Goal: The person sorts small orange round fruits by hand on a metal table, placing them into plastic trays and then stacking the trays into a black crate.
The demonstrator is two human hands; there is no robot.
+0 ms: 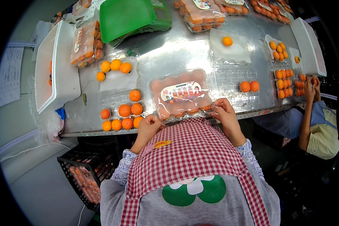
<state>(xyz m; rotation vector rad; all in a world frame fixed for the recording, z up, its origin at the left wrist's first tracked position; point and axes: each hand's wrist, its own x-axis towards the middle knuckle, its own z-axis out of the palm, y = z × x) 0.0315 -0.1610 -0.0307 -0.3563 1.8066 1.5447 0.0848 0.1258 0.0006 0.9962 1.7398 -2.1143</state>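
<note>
Directly before me a shut clear plastic clamshell box [183, 108] lies at the table's front edge, full of persimmons. A printed label bearing writing sits on its lid. My left hand [150, 125] pinches the box's front left corner. At the front right corner, the thumb and fingers of my right hand [225, 113] grip the rim. Left of this box, an open clamshell [113, 97] holds several persimmons [125, 110] in its moulded cups. More persimmons [115, 65] rest on the white liner in its lid. To the right, another open clamshell [228, 84] has two persimmons [249, 86] in it.
A white foam box [55, 73] stands left, another [308, 46] far right. Filled clamshells [87, 45] and a green tray [127, 19] sit farther back. A black crate [84, 175] stands below the steel table [169, 53]. At right, a co-worker's hands [312, 84] hold a fruit.
</note>
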